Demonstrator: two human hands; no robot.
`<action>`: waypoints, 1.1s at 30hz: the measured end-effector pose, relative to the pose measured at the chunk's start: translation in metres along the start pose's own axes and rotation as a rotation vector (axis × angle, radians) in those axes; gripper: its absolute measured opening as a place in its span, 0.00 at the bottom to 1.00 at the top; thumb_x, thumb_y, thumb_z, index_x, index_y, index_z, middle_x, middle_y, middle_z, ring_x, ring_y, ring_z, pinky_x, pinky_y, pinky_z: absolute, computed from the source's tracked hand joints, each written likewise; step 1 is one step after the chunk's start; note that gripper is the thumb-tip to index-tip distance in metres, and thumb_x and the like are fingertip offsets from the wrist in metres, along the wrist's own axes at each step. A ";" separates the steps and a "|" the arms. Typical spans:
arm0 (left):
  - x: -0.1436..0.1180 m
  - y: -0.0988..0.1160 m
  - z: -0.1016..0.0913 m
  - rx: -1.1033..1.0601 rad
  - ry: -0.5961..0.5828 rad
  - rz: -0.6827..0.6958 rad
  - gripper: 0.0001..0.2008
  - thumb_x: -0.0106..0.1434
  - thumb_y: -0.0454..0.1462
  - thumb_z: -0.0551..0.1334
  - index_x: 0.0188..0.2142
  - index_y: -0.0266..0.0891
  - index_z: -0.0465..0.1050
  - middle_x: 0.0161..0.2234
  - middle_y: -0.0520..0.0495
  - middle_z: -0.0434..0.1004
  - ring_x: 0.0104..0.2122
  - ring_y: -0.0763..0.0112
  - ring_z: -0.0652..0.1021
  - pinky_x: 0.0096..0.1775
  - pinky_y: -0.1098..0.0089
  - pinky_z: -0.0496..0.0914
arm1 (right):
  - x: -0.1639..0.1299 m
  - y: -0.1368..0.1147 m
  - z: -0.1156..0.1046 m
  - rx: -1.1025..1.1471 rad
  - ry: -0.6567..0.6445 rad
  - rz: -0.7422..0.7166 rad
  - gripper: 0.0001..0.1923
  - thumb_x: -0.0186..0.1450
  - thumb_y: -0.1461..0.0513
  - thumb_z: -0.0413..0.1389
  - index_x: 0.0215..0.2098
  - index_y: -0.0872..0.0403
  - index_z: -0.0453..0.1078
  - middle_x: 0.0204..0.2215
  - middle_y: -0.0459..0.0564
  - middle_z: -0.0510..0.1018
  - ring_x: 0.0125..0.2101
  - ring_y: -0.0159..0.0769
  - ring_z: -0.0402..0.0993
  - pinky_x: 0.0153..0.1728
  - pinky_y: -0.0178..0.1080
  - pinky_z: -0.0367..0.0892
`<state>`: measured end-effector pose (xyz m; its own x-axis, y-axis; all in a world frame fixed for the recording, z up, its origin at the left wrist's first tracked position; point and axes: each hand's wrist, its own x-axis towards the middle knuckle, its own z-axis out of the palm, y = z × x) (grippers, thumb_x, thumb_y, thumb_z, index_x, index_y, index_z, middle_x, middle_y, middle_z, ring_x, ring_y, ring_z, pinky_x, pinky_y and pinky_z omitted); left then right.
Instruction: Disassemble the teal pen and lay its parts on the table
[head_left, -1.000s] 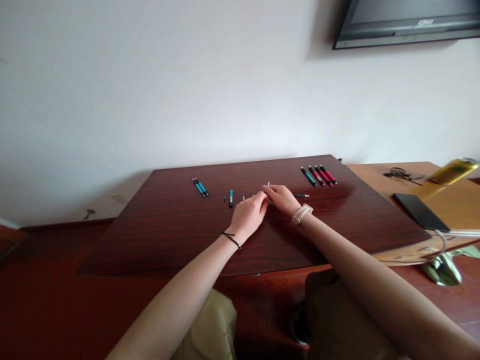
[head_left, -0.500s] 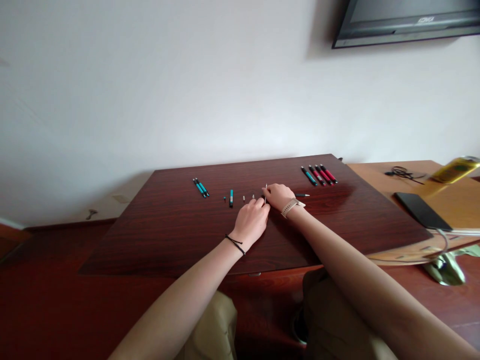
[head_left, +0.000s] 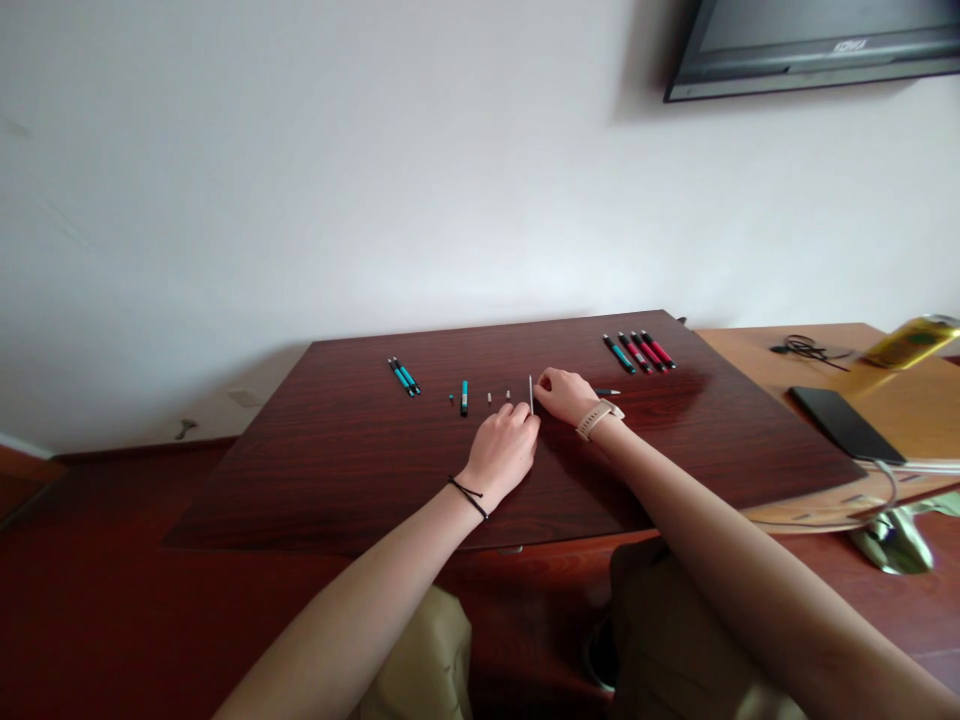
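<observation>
head view: compared with a second ago, both hands have dropped lower onto the worktop (head_left: 360, 470) and drawn slightly apart; the thin pale rod (head_left: 531, 394), which was pinched up between both sets of fingertips then, now stands out as a slim pale line between the two hands, close to the dark red surface, and whether it already rests there cannot be told. this reads as a small pen part being set into the row of parts rather than worked on in the air. the left hand (head_left: 504, 452) lies knuckles up just beside the rod's near end, fingers curled loosely together, its grip closed on nothing that can be seen. the right hand (head_left: 564, 396) sits just right of the rod, its thumb and forefinger drawn together at the rod's far end; the grip seems to pinch or at least touch it, but the contact is too small to be sure. left of the rod lie two tiny pale pieces (head_left: 499, 396), then a teal pen barrel (head_left: 464, 397) with a dark bit beside it, and farther left a pair of teal pens (head_left: 403, 376). right of the wrist lies a thin dark piece (head_left: 607, 391), and beyond it a row of teal and red pens (head_left: 639, 351).
</observation>
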<state>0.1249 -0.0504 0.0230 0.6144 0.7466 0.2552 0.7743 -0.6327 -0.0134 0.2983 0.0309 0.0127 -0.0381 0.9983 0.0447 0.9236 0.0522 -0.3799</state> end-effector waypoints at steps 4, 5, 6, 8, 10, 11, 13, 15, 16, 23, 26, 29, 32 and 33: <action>-0.009 -0.015 -0.006 -0.028 -0.008 -0.010 0.12 0.76 0.35 0.56 0.41 0.39 0.79 0.44 0.41 0.78 0.45 0.59 0.78 0.46 0.63 0.75 | -0.012 0.018 -0.003 0.034 0.084 -0.152 0.11 0.71 0.64 0.55 0.48 0.53 0.77 0.45 0.54 0.85 0.46 0.43 0.80 0.47 0.38 0.69; -0.012 -0.021 -0.007 -0.038 -0.007 -0.020 0.12 0.76 0.35 0.56 0.41 0.40 0.80 0.43 0.42 0.78 0.45 0.60 0.78 0.46 0.64 0.75 | -0.014 0.023 -0.004 0.040 0.107 -0.187 0.11 0.71 0.65 0.55 0.48 0.52 0.77 0.46 0.53 0.84 0.46 0.42 0.80 0.47 0.38 0.69; -0.014 -0.026 -0.009 -0.050 -0.002 -0.032 0.12 0.76 0.35 0.56 0.41 0.40 0.80 0.43 0.42 0.79 0.45 0.61 0.78 0.46 0.64 0.75 | -0.016 0.028 -0.004 0.045 0.123 -0.217 0.11 0.71 0.65 0.55 0.48 0.52 0.77 0.47 0.53 0.84 0.47 0.42 0.80 0.48 0.38 0.69; -0.020 -0.036 -0.011 -0.070 0.011 -0.061 0.13 0.76 0.35 0.56 0.41 0.41 0.80 0.42 0.43 0.79 0.45 0.62 0.78 0.46 0.65 0.75 | -0.019 0.037 -0.005 0.060 0.130 -0.263 0.11 0.71 0.66 0.55 0.48 0.51 0.78 0.47 0.52 0.84 0.46 0.41 0.80 0.48 0.38 0.69; -0.025 -0.046 -0.013 -0.076 0.022 -0.088 0.13 0.77 0.35 0.56 0.41 0.42 0.80 0.42 0.44 0.80 0.45 0.62 0.79 0.47 0.66 0.75 | -0.021 0.044 -0.006 0.076 0.126 -0.288 0.11 0.71 0.66 0.56 0.48 0.50 0.78 0.47 0.51 0.84 0.45 0.40 0.80 0.47 0.37 0.70; -0.028 -0.050 -0.013 -0.075 0.024 -0.096 0.13 0.77 0.35 0.56 0.40 0.42 0.80 0.42 0.44 0.80 0.45 0.63 0.79 0.47 0.66 0.75 | -0.021 0.046 -0.006 0.085 0.125 -0.296 0.11 0.71 0.66 0.56 0.48 0.50 0.78 0.47 0.50 0.84 0.45 0.40 0.80 0.47 0.37 0.70; -0.033 -0.057 -0.014 -0.067 0.026 -0.108 0.13 0.77 0.35 0.56 0.40 0.42 0.80 0.42 0.45 0.80 0.45 0.63 0.80 0.46 0.66 0.74 | -0.022 0.048 -0.006 0.098 0.130 -0.305 0.12 0.70 0.66 0.58 0.50 0.51 0.78 0.48 0.51 0.83 0.44 0.40 0.80 0.48 0.38 0.70; -0.036 -0.061 -0.014 -0.062 0.028 -0.118 0.13 0.77 0.35 0.57 0.40 0.42 0.80 0.42 0.46 0.81 0.45 0.63 0.80 0.45 0.66 0.74 | -0.023 0.048 -0.006 0.085 0.140 -0.301 0.12 0.70 0.65 0.59 0.51 0.51 0.77 0.48 0.51 0.83 0.45 0.40 0.80 0.48 0.38 0.70; -0.038 -0.062 -0.014 -0.063 0.027 -0.126 0.13 0.76 0.35 0.57 0.40 0.42 0.80 0.42 0.46 0.81 0.45 0.63 0.80 0.44 0.67 0.74 | -0.024 0.047 -0.006 0.069 0.142 -0.293 0.13 0.70 0.64 0.59 0.52 0.52 0.77 0.49 0.52 0.82 0.45 0.41 0.79 0.47 0.38 0.70; -0.048 -0.065 -0.012 -0.081 0.032 -0.139 0.12 0.76 0.35 0.57 0.41 0.43 0.81 0.43 0.47 0.82 0.45 0.64 0.80 0.45 0.67 0.74 | -0.031 0.038 -0.013 -0.013 0.062 -0.247 0.11 0.70 0.61 0.60 0.49 0.51 0.80 0.47 0.53 0.82 0.42 0.41 0.79 0.43 0.37 0.70; -0.050 -0.068 -0.012 -0.088 0.031 -0.144 0.12 0.76 0.35 0.58 0.41 0.44 0.81 0.43 0.47 0.82 0.45 0.64 0.81 0.45 0.67 0.74 | -0.032 0.039 -0.015 0.011 0.019 -0.269 0.13 0.68 0.65 0.58 0.47 0.51 0.82 0.47 0.52 0.82 0.41 0.39 0.80 0.43 0.36 0.70; -0.052 -0.072 -0.012 -0.094 0.026 -0.156 0.12 0.76 0.35 0.58 0.41 0.44 0.81 0.44 0.47 0.82 0.45 0.64 0.81 0.44 0.68 0.74 | -0.032 0.043 -0.016 0.043 -0.001 -0.299 0.19 0.65 0.70 0.56 0.47 0.51 0.83 0.48 0.51 0.83 0.42 0.38 0.80 0.47 0.36 0.71; -0.052 -0.073 -0.010 -0.094 0.026 -0.159 0.12 0.76 0.35 0.58 0.41 0.44 0.81 0.44 0.48 0.82 0.45 0.64 0.81 0.43 0.67 0.74 | -0.031 0.048 -0.015 0.052 0.003 -0.299 0.18 0.65 0.70 0.57 0.48 0.49 0.83 0.49 0.50 0.83 0.42 0.38 0.81 0.49 0.36 0.71; -0.052 -0.074 -0.010 -0.095 0.027 -0.157 0.12 0.76 0.35 0.58 0.41 0.44 0.81 0.44 0.48 0.83 0.45 0.64 0.81 0.44 0.67 0.74 | -0.031 0.050 -0.015 0.055 0.006 -0.296 0.17 0.65 0.68 0.58 0.48 0.48 0.83 0.49 0.50 0.83 0.42 0.38 0.81 0.49 0.36 0.71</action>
<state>0.0347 -0.0445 0.0204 0.4818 0.8327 0.2729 0.8419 -0.5263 0.1195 0.3512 0.0021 0.0058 -0.2998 0.9394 0.1662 0.8505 0.3421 -0.3994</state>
